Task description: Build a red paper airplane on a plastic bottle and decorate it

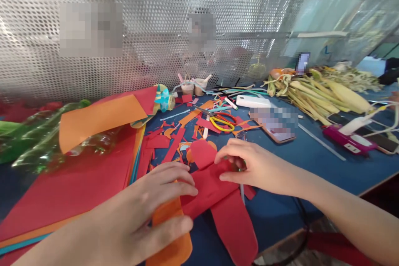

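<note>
In the head view, a folded or rolled piece of red paper (204,187) lies at the front middle of the table. The fingertips of my left hand (152,208) rest at its left end, thumb spread away from the fingers. Curled around the right end is my right hand (246,162), index finger and thumb on either side of the red paper. A rounded red paper strip (235,226) extends toward me from beneath, and a rounded red piece (202,153) shows behind. Under my left hand lies an orange paper strip (173,237). A small green thing beneath my right palm is mostly hidden.
Paper scraps (170,145) and scissors (222,121) lie beyond my hands. Stacked coloured sheets (71,191), an orange strip (102,118) and green plastic bottles (46,137) are left. Rightward are a phone (276,126), a purple power strip (349,139) and dried husks (324,91).
</note>
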`<control>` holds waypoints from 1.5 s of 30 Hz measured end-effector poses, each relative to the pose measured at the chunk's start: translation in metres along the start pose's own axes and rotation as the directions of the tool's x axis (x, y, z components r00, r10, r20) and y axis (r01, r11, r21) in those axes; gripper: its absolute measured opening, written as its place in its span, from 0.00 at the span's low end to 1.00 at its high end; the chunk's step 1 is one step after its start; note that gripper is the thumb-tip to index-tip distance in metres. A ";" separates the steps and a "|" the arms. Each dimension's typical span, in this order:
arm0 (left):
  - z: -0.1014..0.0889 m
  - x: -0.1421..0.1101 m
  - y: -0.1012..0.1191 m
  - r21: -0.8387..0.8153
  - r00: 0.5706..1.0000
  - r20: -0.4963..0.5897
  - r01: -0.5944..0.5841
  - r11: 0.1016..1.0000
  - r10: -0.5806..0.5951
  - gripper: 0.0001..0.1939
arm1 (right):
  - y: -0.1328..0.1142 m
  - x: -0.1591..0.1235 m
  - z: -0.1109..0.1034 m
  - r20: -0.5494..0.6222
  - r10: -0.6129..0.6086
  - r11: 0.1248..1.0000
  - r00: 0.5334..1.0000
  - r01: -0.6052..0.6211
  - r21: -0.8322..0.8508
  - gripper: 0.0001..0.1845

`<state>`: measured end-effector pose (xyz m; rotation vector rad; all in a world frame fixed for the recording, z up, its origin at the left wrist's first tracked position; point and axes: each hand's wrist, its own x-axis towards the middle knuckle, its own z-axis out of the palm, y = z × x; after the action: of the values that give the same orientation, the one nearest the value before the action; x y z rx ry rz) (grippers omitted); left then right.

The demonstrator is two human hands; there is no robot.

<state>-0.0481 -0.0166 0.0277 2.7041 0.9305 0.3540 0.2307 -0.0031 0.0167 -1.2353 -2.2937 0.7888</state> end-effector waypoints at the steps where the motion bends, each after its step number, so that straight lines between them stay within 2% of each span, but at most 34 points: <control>1: 0.000 0.005 -0.001 0.020 0.999 0.013 -0.042 0.999 0.042 0.12 | 0.002 -0.001 0.001 -0.022 -0.002 1.000 1.000 0.002 0.018 0.11; 5: 0.005 0.022 0.000 0.079 0.987 -0.038 -0.150 0.986 0.154 0.11 | 0.006 -0.008 0.003 -0.082 -0.009 0.998 0.997 0.013 0.054 0.09; 9: 0.009 0.031 0.004 0.066 0.986 -0.085 -0.139 0.988 0.144 0.12 | 0.008 -0.018 -0.003 -0.071 -0.016 1.000 0.997 0.016 0.001 0.10; 11: 0.011 0.031 0.004 0.060 0.986 -0.101 -0.125 0.990 0.131 0.12 | 0.011 -0.025 -0.011 -0.120 0.001 0.999 0.993 -0.006 -0.041 0.11; 14: 0.016 0.027 -0.001 0.023 0.985 -0.119 -0.125 0.992 0.127 0.12 | 0.023 -0.038 -0.027 -0.291 0.122 0.984 0.949 -0.155 -0.091 0.10; 17: 0.024 0.023 -0.008 -0.038 0.979 -0.184 -0.092 0.995 0.084 0.12 | 0.042 -0.052 -0.038 -0.398 0.293 0.885 0.869 -0.404 -0.230 0.11; 18: 0.027 0.022 -0.009 -0.056 0.977 -0.207 -0.071 0.996 0.058 0.12 | 0.049 -0.056 -0.040 -0.381 0.338 0.848 0.861 -0.454 -0.273 0.14; 20: 0.031 0.021 -0.012 -0.082 0.970 -0.242 -0.035 0.996 0.014 0.12 | 0.060 -0.060 -0.039 -0.265 0.374 0.832 0.889 -0.448 -0.328 0.20; 23: 0.034 0.021 -0.014 -0.110 0.964 -0.266 -0.027 0.994 -0.004 0.13 | 0.068 -0.060 -0.031 -0.135 0.323 0.872 0.937 -0.350 -0.343 0.23; 28: 0.033 0.022 -0.015 -0.114 0.961 -0.275 -0.072 0.991 0.038 0.12 | 0.066 -0.051 -0.018 -0.176 0.269 0.878 0.947 -0.316 -0.360 0.25; 33: 0.031 0.023 -0.013 -0.097 0.961 -0.271 -0.082 0.992 0.053 0.11 | 0.058 -0.046 -0.006 -0.189 0.215 0.866 0.958 -0.276 -0.416 0.11; 36: 0.029 0.024 -0.009 -0.076 0.958 -0.275 -0.103 0.992 0.079 0.10 | 0.054 -0.045 -0.002 -0.249 0.198 0.832 0.948 -0.297 -0.470 0.12; 40: 0.026 0.026 -0.007 -0.053 0.951 -0.292 -0.124 0.991 0.103 0.08 | 0.053 -0.046 -0.008 -0.346 0.161 0.775 0.924 -0.336 -0.535 0.16; 45: 0.022 0.027 -0.006 -0.074 0.964 -0.253 -0.106 0.992 0.084 0.08 | 0.052 -0.048 -0.032 -0.416 0.103 0.683 0.904 -0.368 -0.631 0.17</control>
<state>-0.0244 0.0014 0.0094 2.6708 0.8272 0.7523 0.3069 -0.0114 0.0025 -1.8484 -2.1914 -0.3080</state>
